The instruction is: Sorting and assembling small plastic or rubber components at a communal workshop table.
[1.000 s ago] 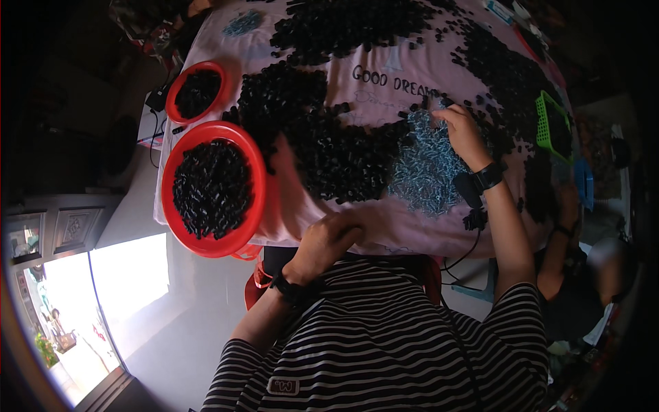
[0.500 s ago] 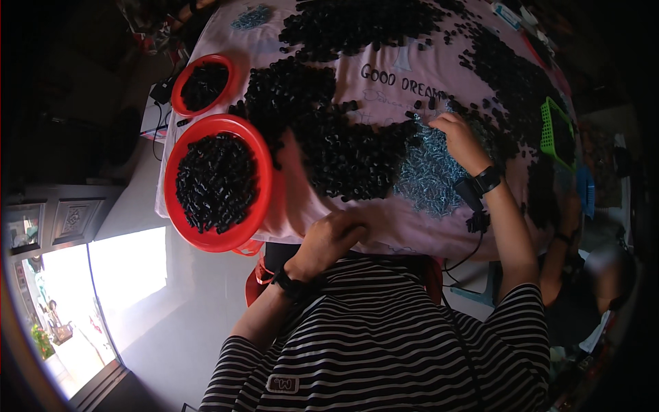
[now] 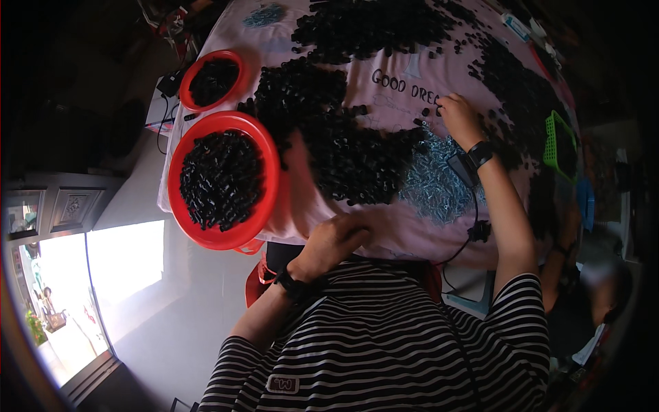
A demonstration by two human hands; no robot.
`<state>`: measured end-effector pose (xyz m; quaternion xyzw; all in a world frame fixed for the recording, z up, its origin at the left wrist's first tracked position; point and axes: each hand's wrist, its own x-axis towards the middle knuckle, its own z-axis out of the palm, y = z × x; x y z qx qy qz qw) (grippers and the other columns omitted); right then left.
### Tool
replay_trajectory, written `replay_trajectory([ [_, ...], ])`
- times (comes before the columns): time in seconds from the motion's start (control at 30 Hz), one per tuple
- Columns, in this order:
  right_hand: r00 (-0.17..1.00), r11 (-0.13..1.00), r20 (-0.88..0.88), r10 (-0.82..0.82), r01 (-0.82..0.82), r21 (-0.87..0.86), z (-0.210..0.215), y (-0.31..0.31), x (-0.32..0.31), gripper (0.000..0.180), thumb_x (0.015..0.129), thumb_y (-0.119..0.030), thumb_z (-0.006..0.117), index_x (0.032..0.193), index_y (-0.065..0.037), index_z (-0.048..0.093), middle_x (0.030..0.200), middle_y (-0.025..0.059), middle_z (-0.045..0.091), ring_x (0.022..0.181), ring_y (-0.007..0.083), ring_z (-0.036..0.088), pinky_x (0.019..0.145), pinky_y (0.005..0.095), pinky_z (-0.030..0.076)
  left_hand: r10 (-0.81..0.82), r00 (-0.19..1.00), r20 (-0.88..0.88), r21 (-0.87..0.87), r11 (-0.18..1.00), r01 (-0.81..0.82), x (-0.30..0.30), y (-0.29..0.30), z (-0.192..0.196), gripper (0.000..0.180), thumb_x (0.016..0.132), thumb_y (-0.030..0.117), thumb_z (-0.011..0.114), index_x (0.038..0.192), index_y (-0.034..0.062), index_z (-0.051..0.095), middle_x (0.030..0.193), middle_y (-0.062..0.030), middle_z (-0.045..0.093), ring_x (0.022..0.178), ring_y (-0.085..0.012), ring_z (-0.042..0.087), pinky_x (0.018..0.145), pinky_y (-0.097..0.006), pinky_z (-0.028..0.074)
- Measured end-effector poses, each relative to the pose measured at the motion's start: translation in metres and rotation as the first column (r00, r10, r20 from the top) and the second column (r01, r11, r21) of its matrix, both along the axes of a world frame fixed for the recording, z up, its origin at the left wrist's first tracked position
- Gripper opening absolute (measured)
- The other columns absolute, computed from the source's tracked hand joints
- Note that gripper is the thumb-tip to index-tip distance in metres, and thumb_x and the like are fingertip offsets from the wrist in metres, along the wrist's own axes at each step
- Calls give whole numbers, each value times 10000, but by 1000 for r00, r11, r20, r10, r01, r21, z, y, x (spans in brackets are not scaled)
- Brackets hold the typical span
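Our right hand pinches small black plastic parts mid-frame, left hand clenched (contents unseen); parts could roll off the desk.

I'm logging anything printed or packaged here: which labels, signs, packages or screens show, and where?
Printed lettering: dark capitals on the pink cloth, just left of the right hand.
Small patch label: pale rounded rectangle, on the striped shirt's lower left.
Framed panels: pale rectangles at the left edge.
No screens or packages can be made out.
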<state>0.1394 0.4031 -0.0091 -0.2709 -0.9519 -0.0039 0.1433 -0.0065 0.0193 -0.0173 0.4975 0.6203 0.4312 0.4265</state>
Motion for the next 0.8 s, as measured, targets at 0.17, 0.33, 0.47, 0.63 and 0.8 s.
replay_trajectory([
  [0.17,927,655,-266,-265,-30,-755,12,14,-12,225,896,-34,627,1100,-21,722,1041,168,717,976,353,681,857,389,548,-9,1000,25,-13,1000,9,-2,-1,1,227,926,177,640,1090,29,694,946,-163,715,867,-333,699,784,-408,546],
  [0.33,996,984,-37,-79,71,-164,13,47,18,260,866,-76,690,1122,-39,722,980,179,703,936,372,672,833,418,541,-16,1000,13,11,1000,16,-3,0,4,227,927,172,640,1091,22,690,957,-163,715,876,-340,696,788,-411,546],
  [0.47,997,990,58,-49,56,-132,7,49,25,242,850,-85,713,1079,-7,713,974,188,692,929,375,667,827,427,532,-17,1000,26,-14,1000,17,-3,1,4,228,925,169,641,1097,27,688,958,-160,716,878,-337,697,789,-412,547],
  [0.63,995,963,26,-94,97,-251,-4,64,17,255,852,-89,715,1094,-7,713,975,195,700,912,329,684,819,382,532,-23,1000,19,-1,1000,23,-3,1,1,228,923,166,642,1101,31,687,952,-157,715,876,-335,697,788,-411,547],
  [0.8,994,706,-84,-64,-14,-708,6,73,12,208,921,-96,677,1090,19,718,961,81,739,841,142,673,778,266,514,-23,1000,7,5,1000,23,-4,2,3,232,922,162,642,1112,34,684,946,-157,713,878,-327,698,791,-406,547],
])
